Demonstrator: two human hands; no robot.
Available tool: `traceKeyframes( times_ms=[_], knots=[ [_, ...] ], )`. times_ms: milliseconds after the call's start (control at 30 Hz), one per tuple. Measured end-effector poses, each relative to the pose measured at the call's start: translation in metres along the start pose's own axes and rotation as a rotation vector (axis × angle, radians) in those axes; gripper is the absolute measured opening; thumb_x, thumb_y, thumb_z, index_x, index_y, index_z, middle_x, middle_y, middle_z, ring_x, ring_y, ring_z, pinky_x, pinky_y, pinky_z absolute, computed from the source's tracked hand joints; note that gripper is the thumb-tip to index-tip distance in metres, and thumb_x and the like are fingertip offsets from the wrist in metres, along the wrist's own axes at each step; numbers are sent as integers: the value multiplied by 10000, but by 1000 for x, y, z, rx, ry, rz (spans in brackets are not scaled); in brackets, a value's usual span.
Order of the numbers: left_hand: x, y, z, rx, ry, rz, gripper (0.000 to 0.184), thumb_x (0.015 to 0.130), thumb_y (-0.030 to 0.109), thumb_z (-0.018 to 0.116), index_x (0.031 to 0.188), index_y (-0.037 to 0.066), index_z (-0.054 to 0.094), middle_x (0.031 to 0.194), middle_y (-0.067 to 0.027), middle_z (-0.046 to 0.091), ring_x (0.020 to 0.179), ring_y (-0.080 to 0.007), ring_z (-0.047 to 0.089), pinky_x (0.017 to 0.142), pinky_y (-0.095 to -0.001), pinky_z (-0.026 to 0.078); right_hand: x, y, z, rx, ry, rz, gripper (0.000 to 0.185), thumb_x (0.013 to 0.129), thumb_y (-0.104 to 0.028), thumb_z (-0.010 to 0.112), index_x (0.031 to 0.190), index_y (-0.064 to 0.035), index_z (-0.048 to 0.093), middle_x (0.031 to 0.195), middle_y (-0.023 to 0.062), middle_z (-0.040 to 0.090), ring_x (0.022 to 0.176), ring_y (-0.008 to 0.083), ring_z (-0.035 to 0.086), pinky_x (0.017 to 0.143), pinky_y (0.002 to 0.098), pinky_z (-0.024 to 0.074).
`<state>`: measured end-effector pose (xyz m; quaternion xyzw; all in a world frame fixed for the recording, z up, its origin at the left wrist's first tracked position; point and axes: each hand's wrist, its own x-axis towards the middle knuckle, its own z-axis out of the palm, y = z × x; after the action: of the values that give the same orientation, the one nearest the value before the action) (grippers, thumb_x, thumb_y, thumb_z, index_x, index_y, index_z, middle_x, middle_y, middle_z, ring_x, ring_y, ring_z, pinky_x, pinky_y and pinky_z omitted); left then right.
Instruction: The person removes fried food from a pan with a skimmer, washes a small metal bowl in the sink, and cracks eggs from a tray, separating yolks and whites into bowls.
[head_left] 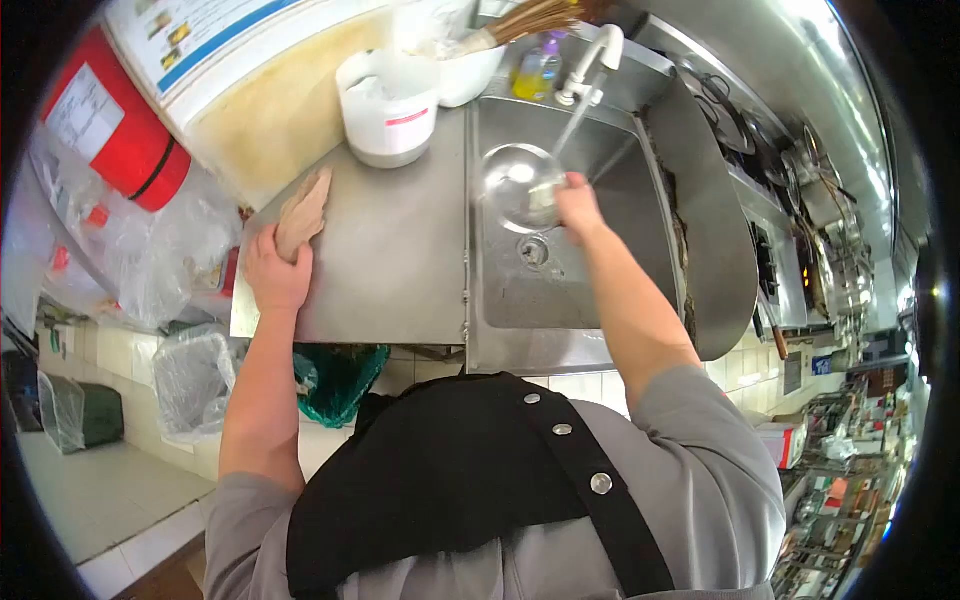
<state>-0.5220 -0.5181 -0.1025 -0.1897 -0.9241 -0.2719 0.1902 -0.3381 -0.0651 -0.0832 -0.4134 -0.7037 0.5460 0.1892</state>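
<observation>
Over the sink basin [630,260], my right hand [580,208] grips a round, shiny metal bowl [515,185] by its right side. Water runs from the white faucet [600,55] down beside the bowl's upper right edge. A pale patch lies near my fingers; I cannot tell whether it is a reflection or an object. On the steel counter's left edge, my left hand [278,268] is closed on a crumpled brown cloth [304,212], which sticks out past the fingers.
A white bucket [388,115] stands at the back of the steel counter [395,240]. Behind the sink are a yellow soap bottle [538,72] and a bamboo brush [520,22]. A curved metal divider [715,240] separates the sink from the stove area. Plastic bags hang at left.
</observation>
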Motion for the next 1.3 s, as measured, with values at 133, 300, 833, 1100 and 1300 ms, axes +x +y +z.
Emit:
traceKeyframes(
  times_ms=[133,300,833,1100,1300],
  knots=[
    [-5,7,-2,15,38,9,638,836,410,701,1325,42,524,1289,-224,577,1194,-422,531,1036,-510,404,-67,-41,50,-3,-381,101,380,958,-214,583,1303,-64,532,1106,124,659,918,230,659,665,368,559],
    [-29,28,1,235,103,-106,731,859,441,679,1426,42,447,1331,-252,546,1237,-435,507,1067,-510,386,-18,-33,44,240,-621,49,260,999,-217,529,1195,-63,601,1004,101,689,846,218,684,658,376,583],
    [-29,21,9,339,3,-215,623,920,406,646,1432,94,476,1352,-235,543,1235,-423,514,1046,-485,405,335,-24,-82,224,-23,-103,371,1003,-319,552,1247,-40,582,860,95,653,693,227,616,542,406,491],
    [-30,17,8,358,-20,-210,610,940,392,633,1434,75,468,1334,-238,537,1220,-430,513,1029,-490,409,386,16,-98,497,-150,166,418,991,-434,570,979,-20,629,789,123,646,638,264,626,537,446,496],
    [-28,17,9,346,-31,-228,601,946,358,628,1441,65,455,1364,-246,525,1251,-430,490,1055,-482,387,186,84,-43,-591,-833,-2,368,1005,-299,444,1040,-41,704,844,62,713,702,177,660,567,356,501]
  ],
)
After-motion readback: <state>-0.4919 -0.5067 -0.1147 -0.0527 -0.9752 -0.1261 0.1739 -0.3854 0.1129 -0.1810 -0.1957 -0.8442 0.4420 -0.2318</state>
